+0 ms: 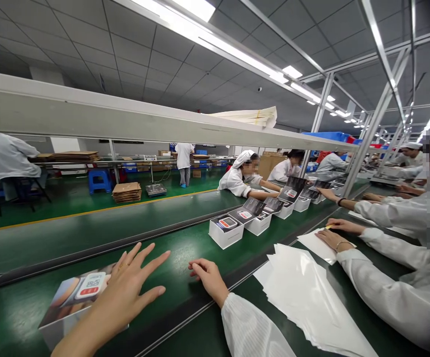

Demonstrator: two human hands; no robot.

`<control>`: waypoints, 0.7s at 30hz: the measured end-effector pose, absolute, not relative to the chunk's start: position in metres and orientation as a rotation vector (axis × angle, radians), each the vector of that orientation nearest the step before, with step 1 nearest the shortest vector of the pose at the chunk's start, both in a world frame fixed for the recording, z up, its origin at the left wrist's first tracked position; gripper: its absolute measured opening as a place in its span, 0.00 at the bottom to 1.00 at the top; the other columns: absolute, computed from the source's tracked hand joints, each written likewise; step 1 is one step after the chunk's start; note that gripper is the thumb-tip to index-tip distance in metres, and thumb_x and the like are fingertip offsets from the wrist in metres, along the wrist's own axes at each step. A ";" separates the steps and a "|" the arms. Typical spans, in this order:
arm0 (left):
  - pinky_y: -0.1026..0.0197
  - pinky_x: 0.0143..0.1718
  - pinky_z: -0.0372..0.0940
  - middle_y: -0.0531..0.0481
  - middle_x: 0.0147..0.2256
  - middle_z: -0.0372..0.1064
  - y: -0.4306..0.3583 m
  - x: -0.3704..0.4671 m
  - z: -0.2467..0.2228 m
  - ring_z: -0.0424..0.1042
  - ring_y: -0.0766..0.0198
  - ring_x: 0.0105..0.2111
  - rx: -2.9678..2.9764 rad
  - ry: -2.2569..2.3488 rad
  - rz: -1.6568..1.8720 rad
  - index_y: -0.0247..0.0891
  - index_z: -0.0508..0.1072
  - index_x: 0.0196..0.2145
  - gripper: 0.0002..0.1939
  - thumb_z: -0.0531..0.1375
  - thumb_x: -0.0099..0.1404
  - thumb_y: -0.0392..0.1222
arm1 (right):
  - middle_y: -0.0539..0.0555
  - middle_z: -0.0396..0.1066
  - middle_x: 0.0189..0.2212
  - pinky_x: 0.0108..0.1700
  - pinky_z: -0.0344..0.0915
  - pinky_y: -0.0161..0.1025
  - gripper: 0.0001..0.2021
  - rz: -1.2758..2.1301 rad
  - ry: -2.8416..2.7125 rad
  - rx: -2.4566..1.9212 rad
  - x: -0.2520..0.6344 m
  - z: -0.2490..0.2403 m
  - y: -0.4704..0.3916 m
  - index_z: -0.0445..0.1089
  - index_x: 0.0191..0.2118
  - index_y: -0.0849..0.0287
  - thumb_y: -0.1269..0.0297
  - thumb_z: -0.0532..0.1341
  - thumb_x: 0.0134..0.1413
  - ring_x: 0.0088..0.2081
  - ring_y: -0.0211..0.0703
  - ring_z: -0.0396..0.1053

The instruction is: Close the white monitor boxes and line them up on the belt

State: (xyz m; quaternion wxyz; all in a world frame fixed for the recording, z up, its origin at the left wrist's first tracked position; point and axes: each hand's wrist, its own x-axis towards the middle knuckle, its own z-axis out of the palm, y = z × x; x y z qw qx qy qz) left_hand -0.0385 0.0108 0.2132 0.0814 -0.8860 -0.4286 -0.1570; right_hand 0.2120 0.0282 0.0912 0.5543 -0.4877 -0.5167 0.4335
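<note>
A closed printed box [66, 299] lies on the green conveyor belt [185, 243] at the lower left, partly hidden behind my left hand [128, 285]. That hand is over the box with its fingers spread; whether it touches the box I cannot tell. Above the belt's near edge is my right hand [209, 278], its fingers bent and apart, nothing visible in them. Farther along the belt stands an open white box [226, 233] with a device picture in it, at the near end of a row of open boxes [258, 224].
Fanned white sheets [304, 292] lie on the near table at the right. Beside them, a co-worker's hands [334, 238] rest on another sheet. Other people in white reach toward the box row. A long shelf [126, 119] crosses above the belt.
</note>
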 end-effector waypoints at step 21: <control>0.36 0.64 0.46 0.50 0.68 0.47 -0.008 -0.029 0.228 0.41 0.45 0.68 -2.818 -1.576 -0.462 0.62 0.55 0.65 0.35 0.63 0.65 0.47 | 0.63 0.75 0.34 0.45 0.66 0.49 0.29 0.379 -0.502 -1.482 0.366 0.101 0.110 0.74 0.33 0.63 0.41 0.65 0.31 0.41 0.59 0.72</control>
